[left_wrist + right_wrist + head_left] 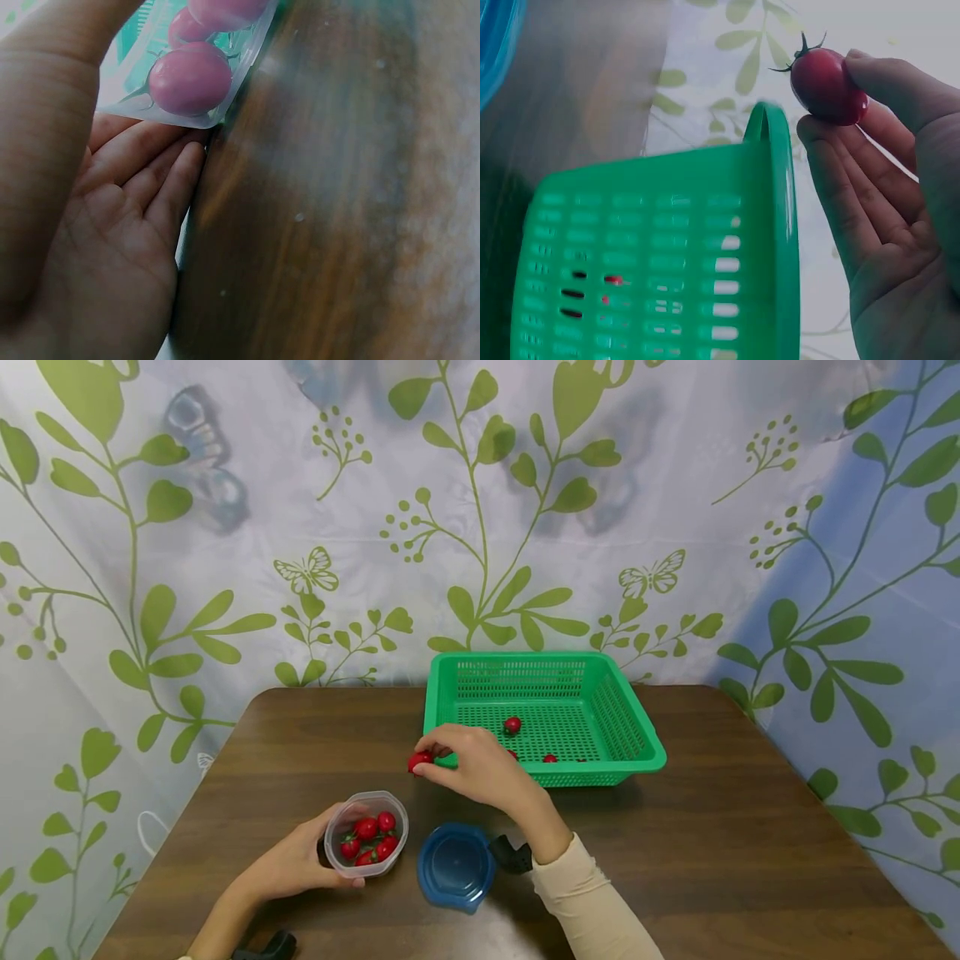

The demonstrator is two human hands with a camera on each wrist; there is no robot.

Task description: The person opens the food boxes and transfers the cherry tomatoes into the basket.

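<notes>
My right hand (480, 768) pinches a red cherry tomato (829, 86) between thumb and fingers, by the near left corner of the green basket (645, 760). In the right wrist view this tomato has its green calyx on. My left hand (300, 856) holds a clear plastic container (403, 835) on the table, thumb on the near side and fingers around the far side. Several cherry tomatoes (366, 828) lie inside it. The left wrist view shows the left palm (112, 225) and fingers against the container, with tomatoes (191, 79) seen through its wall.
A blue lid (456, 867) lies on the brown wooden table (735, 860), right of the container. A few more tomatoes (512, 725) are in the basket, some partly hidden by its near wall. A leaf-patterned curtain (480, 527) hangs behind the table.
</notes>
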